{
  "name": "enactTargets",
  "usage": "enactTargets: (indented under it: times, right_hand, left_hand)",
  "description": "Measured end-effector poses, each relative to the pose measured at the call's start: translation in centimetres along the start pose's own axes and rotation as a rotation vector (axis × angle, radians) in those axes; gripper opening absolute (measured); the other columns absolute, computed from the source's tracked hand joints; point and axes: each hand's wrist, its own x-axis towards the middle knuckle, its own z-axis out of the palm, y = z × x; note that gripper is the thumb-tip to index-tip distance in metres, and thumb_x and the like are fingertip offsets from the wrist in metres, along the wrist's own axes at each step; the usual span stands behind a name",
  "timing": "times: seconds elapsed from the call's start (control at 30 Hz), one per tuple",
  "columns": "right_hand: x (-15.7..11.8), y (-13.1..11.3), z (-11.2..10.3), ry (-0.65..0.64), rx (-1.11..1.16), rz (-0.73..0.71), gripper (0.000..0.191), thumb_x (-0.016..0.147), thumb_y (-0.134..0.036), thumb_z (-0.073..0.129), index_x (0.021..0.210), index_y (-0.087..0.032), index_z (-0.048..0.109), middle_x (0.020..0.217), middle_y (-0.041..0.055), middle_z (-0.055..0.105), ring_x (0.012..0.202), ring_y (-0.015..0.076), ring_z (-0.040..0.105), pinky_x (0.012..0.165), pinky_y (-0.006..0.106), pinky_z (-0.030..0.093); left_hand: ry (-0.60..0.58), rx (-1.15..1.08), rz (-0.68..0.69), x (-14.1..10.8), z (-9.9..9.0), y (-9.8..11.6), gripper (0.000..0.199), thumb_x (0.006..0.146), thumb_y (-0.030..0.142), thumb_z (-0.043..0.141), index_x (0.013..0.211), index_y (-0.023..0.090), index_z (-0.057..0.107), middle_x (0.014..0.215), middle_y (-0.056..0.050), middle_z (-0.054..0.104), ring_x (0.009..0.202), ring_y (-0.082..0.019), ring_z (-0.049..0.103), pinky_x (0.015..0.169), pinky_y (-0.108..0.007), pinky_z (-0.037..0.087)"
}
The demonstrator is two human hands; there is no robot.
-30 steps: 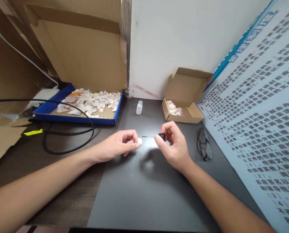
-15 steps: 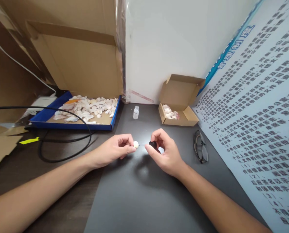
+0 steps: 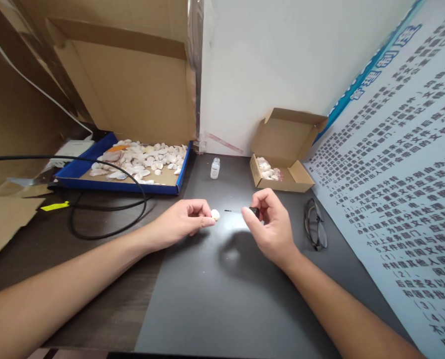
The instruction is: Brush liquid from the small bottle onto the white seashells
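Note:
My left hand (image 3: pixel 187 222) pinches a small whitish seashell (image 3: pixel 215 215) between thumb and fingertips, its outer side showing past them. Opposite it, my right hand (image 3: pixel 269 224) is closed on a black brush cap (image 3: pixel 254 212). From the cap a thin pale stem points left, ending in a dark brush tip (image 3: pixel 228 211) a short way from the shell, not touching it. Behind the hands stands a small clear bottle (image 3: pixel 215 168), upright and without a lid, with a white label. Both hands are held above the dark grey mat (image 3: pixel 207 304).
A blue-edged cardboard box (image 3: pixel 117 183) full of shells sits back left, lid raised. Back right, a small open carton (image 3: pixel 286 184) holds more shells. Glasses (image 3: pixel 315 224) lie right of my right hand. A black cable (image 3: pixel 73 219) loops at left. A printed poster (image 3: pixel 405 199) borders the right.
My right hand has drawn back to the right with the brush cap, so the dark brush tip now shows clear of the shell. The view has shifted slightly; my left hand keeps its pinch.

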Motion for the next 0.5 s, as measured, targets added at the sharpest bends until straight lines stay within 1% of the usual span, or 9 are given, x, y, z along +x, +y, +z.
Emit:
enactTargets:
  times: [0.17,0.27,0.37,0.43,0.5]
  right_hand:
    - [-0.48,-0.31,0.35,-0.119,-0.021,-0.010,0.020,0.080,-0.021,0.061,0.077,-0.024,0.041,0.059,-0.0084,0.038,0.049,0.0089,0.035,0.048,0.023,0.032]
    - [-0.60,-0.38,0.47,-0.153,0.028,-0.016,0.019,0.082,-0.022,0.061,0.079,-0.024,0.043,0.061,-0.0078,0.041,0.051,0.0093,0.038,0.049,0.024,0.034]
    - [-0.44,-0.35,0.52,-0.131,0.026,-0.038,0.019,0.082,-0.022,0.061,0.079,-0.024,0.042,0.061,-0.0078,0.041,0.051,0.0092,0.039,0.048,0.023,0.035]
    - [-0.35,-0.48,0.32,-0.099,-0.030,-0.065,0.020,0.081,-0.020,0.061,0.078,-0.024,0.042,0.061,-0.0078,0.041,0.049,0.0091,0.039,0.047,0.023,0.035]
    - [-0.43,-0.95,-0.28,-0.048,-0.116,-0.130,0.020,0.080,-0.017,0.061,0.077,-0.025,0.043,0.060,-0.0075,0.040,0.048,0.0095,0.038,0.045,0.024,0.035]
  left_hand:
    - [0.002,-0.013,0.021,-0.17,0.07,0.20,0.035,0.076,0.046,0.072,0.070,0.017,0.052,0.056,0.006,0.046,0.053,-0.008,0.036,0.051,-0.021,0.027]
    - [0.001,-0.018,0.028,-0.22,0.16,0.25,0.035,0.075,0.045,0.073,0.070,0.017,0.052,0.057,0.006,0.047,0.054,-0.008,0.036,0.050,-0.021,0.027]
    - [0.001,-0.018,0.027,-0.20,0.23,0.25,0.035,0.075,0.044,0.074,0.069,0.017,0.053,0.057,0.006,0.048,0.053,-0.007,0.037,0.050,-0.020,0.028]
    - [0.001,-0.017,0.027,-0.15,0.23,0.25,0.034,0.075,0.043,0.074,0.070,0.017,0.053,0.057,0.006,0.048,0.053,-0.007,0.037,0.050,-0.020,0.028]
    - [0.000,-0.023,0.037,-0.06,0.19,0.25,0.033,0.076,0.043,0.073,0.069,0.017,0.053,0.057,0.006,0.047,0.053,-0.007,0.037,0.050,-0.020,0.027]
